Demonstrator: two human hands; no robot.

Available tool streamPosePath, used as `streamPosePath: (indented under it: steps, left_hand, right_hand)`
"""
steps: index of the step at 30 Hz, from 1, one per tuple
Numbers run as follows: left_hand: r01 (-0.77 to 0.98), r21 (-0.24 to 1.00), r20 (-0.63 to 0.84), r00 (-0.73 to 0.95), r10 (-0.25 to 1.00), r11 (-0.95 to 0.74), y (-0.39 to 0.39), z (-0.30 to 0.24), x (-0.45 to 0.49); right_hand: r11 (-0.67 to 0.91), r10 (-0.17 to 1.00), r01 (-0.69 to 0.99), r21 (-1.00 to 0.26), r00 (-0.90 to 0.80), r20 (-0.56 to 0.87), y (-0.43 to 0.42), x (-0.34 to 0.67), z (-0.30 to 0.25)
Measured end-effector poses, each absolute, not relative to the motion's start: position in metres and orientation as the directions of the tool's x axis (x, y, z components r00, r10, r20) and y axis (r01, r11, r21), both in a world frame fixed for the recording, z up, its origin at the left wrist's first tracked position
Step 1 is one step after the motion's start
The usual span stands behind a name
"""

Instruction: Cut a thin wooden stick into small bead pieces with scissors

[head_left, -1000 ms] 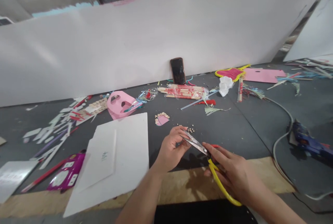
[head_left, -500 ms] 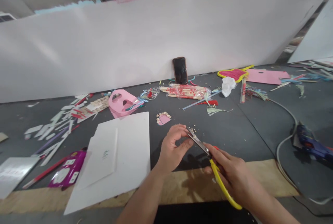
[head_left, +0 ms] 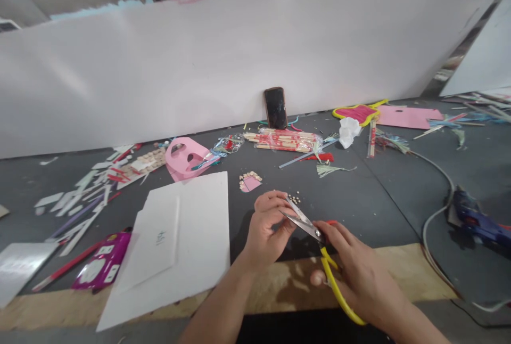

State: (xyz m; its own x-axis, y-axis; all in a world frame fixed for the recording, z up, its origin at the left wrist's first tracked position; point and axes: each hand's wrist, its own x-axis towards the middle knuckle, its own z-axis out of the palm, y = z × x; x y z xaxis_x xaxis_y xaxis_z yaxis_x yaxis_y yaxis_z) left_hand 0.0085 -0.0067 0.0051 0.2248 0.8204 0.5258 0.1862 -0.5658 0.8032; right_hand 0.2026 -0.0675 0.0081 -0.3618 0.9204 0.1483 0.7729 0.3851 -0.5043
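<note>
Right hand: fingers wrapped around the handles of the scissors, blades parted, held above the near part of the surface. Left hand: fingers bent beside the blade tips (whether they pinch anything cannot be told). Beyond it, a pink piece partly edged with pale bits lies flat.

left hand: anything between fingertips too small to tell. scissors partly hidden by right hand. forearms cut off by bottom edge. glue gun cut off at right edge. shiny sheet cut off at left edge. writing on paper blurred.
</note>
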Motion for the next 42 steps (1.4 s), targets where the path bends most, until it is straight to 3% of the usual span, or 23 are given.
streamPosePath:
  steps: [6, 13, 25, 33, 42]
  left_hand:
    - [0.058, 0.87, 0.464, 0.243, 0.852, -0.49, -0.0071, 0.0026, 0.0093]
    - [0.036, 0.883, 0.449, 0.232, 0.863, -0.469, -0.0072, 0.0008, 0.0083]
    - [0.143, 0.844, 0.491, 0.185, 0.851, -0.517, -0.0076, 0.0015, 0.0094]
    - [0.167, 0.804, 0.534, 0.223, 0.816, -0.571, -0.0076, 0.0059, 0.0093]
    - [0.083, 0.854, 0.474, 0.28, 0.835, -0.513, -0.007, 0.0055, 0.0091]
  right_hand:
    - [0.44, 0.898, 0.769, -0.463, -0.376, 0.228, -0.0671, 0.2019, 0.007]
    - [0.488, 0.869, 0.792, -0.367, -0.401, 0.289, -0.0646, 0.2005, 0.0061]
    - [0.409, 0.911, 0.761, -0.504, -0.374, 0.175, -0.065, 0.2003, 0.0073]
    - [0.422, 0.906, 0.782, -0.458, -0.383, 0.182, -0.0663, 0.1999, 0.0097]
    - [0.464, 0.884, 0.802, -0.375, -0.39, 0.259, -0.0668, 0.2003, 0.0062]
